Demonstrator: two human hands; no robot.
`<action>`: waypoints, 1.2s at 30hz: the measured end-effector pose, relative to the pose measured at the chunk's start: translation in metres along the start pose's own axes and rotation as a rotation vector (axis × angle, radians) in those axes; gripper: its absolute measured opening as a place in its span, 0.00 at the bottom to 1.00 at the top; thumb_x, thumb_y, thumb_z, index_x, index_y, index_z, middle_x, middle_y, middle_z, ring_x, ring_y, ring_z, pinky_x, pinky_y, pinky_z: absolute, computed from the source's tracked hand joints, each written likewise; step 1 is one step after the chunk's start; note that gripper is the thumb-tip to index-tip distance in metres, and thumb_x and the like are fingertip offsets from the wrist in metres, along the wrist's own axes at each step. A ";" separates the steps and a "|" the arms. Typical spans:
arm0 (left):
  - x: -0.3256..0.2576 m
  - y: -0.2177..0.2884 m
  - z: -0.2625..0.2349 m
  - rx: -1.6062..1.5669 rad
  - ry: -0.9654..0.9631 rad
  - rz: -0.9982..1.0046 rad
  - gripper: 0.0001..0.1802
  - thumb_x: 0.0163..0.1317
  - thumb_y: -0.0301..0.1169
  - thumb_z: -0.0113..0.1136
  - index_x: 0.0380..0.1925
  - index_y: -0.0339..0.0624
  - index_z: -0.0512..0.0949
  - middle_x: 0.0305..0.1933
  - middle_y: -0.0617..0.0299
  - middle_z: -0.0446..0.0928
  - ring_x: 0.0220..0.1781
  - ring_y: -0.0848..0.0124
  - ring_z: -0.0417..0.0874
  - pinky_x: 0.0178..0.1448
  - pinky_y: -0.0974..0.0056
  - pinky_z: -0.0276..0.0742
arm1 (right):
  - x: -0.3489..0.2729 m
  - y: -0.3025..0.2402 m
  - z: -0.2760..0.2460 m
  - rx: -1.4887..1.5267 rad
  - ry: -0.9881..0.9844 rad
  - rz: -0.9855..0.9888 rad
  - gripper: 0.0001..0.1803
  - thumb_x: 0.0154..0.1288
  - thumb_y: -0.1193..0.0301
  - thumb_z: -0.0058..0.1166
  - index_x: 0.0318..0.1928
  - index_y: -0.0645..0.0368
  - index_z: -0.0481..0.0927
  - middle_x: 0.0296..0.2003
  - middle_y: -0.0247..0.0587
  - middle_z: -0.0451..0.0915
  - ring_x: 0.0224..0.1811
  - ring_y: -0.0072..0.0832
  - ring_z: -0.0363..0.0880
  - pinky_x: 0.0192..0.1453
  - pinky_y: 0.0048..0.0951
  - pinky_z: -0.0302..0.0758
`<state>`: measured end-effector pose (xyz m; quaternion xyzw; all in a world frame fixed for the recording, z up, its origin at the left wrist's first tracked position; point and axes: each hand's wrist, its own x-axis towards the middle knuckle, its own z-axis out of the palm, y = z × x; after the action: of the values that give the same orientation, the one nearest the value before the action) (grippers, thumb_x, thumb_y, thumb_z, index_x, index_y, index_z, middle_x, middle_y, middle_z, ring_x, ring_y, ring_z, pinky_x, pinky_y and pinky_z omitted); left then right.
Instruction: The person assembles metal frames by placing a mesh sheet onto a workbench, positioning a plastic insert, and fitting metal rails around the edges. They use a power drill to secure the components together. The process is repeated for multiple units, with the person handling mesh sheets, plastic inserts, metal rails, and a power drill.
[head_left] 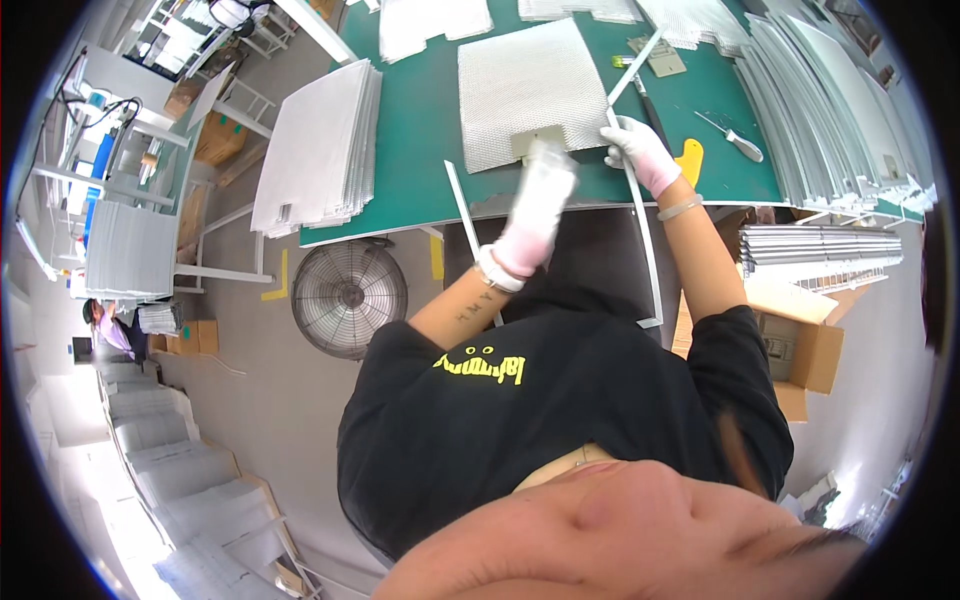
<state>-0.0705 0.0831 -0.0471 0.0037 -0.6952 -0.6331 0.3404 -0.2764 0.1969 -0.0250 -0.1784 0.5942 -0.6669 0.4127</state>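
My right hand (642, 155), in a white and pink glove, has its fingers closed around a thin silver-white metal frame (647, 250). One bar slants up over the table, and others run down toward my lap. My left hand (540, 205), also gloved, is smeared by motion, so its fingers and anything in them cannot be made out. It is nearest the front edge of a white mesh sheet (530, 85). A small beige plate (537, 140) lies at that edge, partly covered by the hand.
On the green table (410, 190) stand stacked mesh sheets (320, 145) at left and upright panels (815, 110) at right. A screwdriver (738, 140), a yellow-handled tool (690, 160) and a black-handled hammer (650, 108) lie right. A floor fan (350, 297) and a cardboard box (815, 355) are below.
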 end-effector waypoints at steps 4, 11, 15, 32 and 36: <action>-0.005 -0.044 -0.185 1.495 0.292 0.039 0.28 0.78 0.35 0.46 0.70 0.27 0.62 0.72 0.39 0.66 0.75 0.50 0.65 0.78 0.54 0.59 | 0.001 0.000 0.021 0.154 -0.178 -0.008 0.04 0.71 0.72 0.52 0.43 0.56 0.71 0.28 0.27 0.69 0.22 0.15 0.66 0.31 0.24 0.73; 0.033 0.039 -0.145 -0.493 -0.013 -0.416 0.25 0.75 0.34 0.52 0.67 0.32 0.65 0.58 0.53 0.80 0.58 0.65 0.82 0.61 0.60 0.82 | -0.014 -0.002 0.020 0.075 -0.145 -0.124 0.06 0.72 0.70 0.50 0.45 0.57 0.71 0.29 0.29 0.67 0.23 0.17 0.64 0.32 0.26 0.72; 0.032 0.057 -0.137 -0.264 0.195 -0.429 0.22 0.68 0.27 0.62 0.60 0.30 0.72 0.51 0.59 0.78 0.48 0.73 0.83 0.53 0.64 0.86 | -0.031 -0.012 0.017 0.035 -0.113 -0.253 0.11 0.72 0.69 0.50 0.51 0.60 0.72 0.29 0.29 0.67 0.24 0.17 0.64 0.35 0.27 0.75; -0.043 0.174 -0.114 -0.273 0.408 -0.029 0.26 0.79 0.42 0.46 0.67 0.34 0.67 0.64 0.53 0.73 0.65 0.62 0.74 0.72 0.53 0.66 | -0.127 -0.097 0.099 -0.193 -0.068 -0.799 0.10 0.68 0.73 0.58 0.46 0.62 0.75 0.28 0.26 0.70 0.28 0.16 0.66 0.33 0.22 0.67; 0.012 0.192 -0.140 -0.045 0.361 0.175 0.27 0.78 0.43 0.49 0.67 0.37 0.67 0.65 0.58 0.72 0.66 0.67 0.72 0.72 0.56 0.65 | -0.107 -0.147 0.112 -0.384 0.007 -0.906 0.14 0.68 0.75 0.60 0.29 0.56 0.67 0.24 0.21 0.62 0.27 0.14 0.58 0.29 0.23 0.60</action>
<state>0.0685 -0.0073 0.1231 0.0489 -0.6063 -0.6057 0.5130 -0.1808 0.1996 0.1655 -0.4895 0.5705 -0.6583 0.0391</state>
